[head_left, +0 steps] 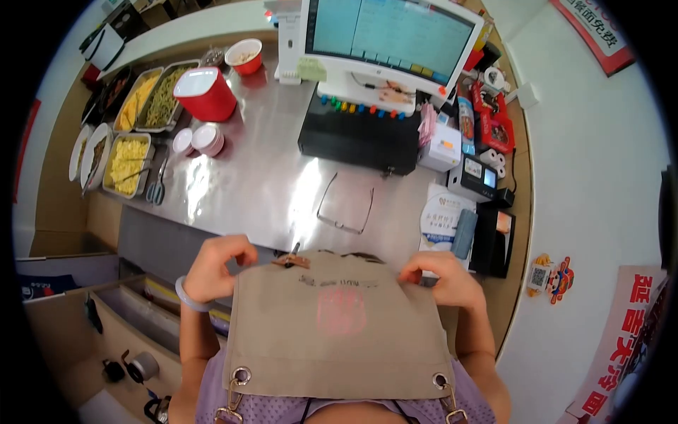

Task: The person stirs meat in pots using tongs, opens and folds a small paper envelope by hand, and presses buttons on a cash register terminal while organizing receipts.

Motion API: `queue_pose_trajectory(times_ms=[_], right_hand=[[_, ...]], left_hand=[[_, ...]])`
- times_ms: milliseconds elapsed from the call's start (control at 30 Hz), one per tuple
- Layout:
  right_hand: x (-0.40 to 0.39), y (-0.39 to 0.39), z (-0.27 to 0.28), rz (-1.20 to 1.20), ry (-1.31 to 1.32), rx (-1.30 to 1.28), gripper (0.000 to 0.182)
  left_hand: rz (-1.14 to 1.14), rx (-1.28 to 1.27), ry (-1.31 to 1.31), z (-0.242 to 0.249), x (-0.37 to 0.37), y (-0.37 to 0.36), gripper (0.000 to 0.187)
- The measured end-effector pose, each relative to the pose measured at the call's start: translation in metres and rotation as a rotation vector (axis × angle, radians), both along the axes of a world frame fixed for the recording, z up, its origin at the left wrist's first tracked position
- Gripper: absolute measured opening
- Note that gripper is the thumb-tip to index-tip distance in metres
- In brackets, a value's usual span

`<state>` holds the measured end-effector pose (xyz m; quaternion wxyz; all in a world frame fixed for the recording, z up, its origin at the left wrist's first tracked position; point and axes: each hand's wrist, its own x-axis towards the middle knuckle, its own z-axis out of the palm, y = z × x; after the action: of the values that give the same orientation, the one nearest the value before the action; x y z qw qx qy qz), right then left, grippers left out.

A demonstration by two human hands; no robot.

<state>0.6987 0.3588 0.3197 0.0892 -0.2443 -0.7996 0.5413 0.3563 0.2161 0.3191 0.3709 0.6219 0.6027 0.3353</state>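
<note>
A beige apron (339,311) with a faded pink print hangs over the front of my body, its metal eyelets and strap clips at the bottom of the view. At its left edge is my left hand (220,270), fingers curled in against the cloth, a pale band around the wrist. My right hand (445,278) is bent the same way at the apron's other edge, its fingertips partly hidden by the fabric. A pen (295,249) sticks out near the apron's brown leather tab (292,261). Ahead on the metal counter (272,184) lies a pair of glasses (342,226).
A cash-register screen (392,39) stands on a black drawer (357,134). Food trays (128,166), scissors (156,189), small lids (207,138) and a red bin (206,95) occupy the left. At right are a card terminal (473,178) and a blue-grey case (464,233). An open drawer (152,318) sits below.
</note>
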Motion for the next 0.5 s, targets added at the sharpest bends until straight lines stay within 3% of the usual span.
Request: queue_pose_trajectory(times_ms=[67,133,167,200,233,267,300,367,500], right_hand=[[-0.002,-0.004,0.01,0.027,0.017,0.011,0.019],[-0.004,-0.008,0.022,0.17,0.372,0.01,0.012],[-0.005,-0.009,0.025,0.167,0.371,0.004,0.012],[-0.005,-0.009,0.029,0.299,0.542,-0.042,0.01],[-0.005,-0.009,0.032,0.435,0.713,-0.085,0.008],[-0.006,-0.01,0.038,0.438,0.713,-0.084,0.008],[-0.007,-0.011,0.043,0.523,0.787,-0.063,0.007],[-0.01,-0.01,0.051,0.619,0.864,-0.035,0.01],[-0.021,-0.009,0.061,0.808,0.901,-0.025,0.017]], left_hand=[[0.025,0.041,-0.013,0.011,0.007,0.001,0.02],[-0.1,0.204,-0.088,0.024,0.009,0.001,0.019],[-0.235,0.306,-0.155,0.027,0.008,0.001,0.017],[-0.234,0.3,-0.158,0.033,0.009,0.002,0.017],[-0.429,0.416,-0.293,0.041,0.012,0.006,0.011],[-0.625,0.535,-0.426,0.049,0.015,0.007,0.007],[-0.622,0.538,-0.422,0.058,0.019,0.007,0.007],[-0.912,0.543,-0.471,0.074,0.024,0.007,0.009],[-1.008,0.552,-0.496,0.082,0.029,0.0,0.01]])
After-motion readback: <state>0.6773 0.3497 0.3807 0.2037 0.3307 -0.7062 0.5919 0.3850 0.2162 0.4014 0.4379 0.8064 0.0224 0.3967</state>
